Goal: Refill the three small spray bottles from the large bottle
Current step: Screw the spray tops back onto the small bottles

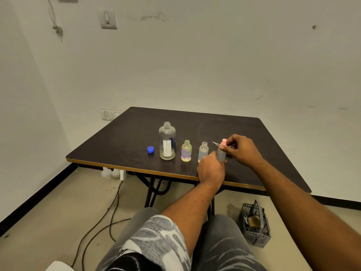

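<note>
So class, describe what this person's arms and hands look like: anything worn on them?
The left arm and right arm are bare, no sleeves showing. The left hand and right hand wear no gloves; no watch, bracelet or ring shows.

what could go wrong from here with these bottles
The large bottle, the yellowish small bottle and the clear small bottle stand uncapped close to the left hand; a bump might spill them.
The right hand pinches the pink spray top of the third bottle, which the left hand grips; a slip could tip it.
</note>
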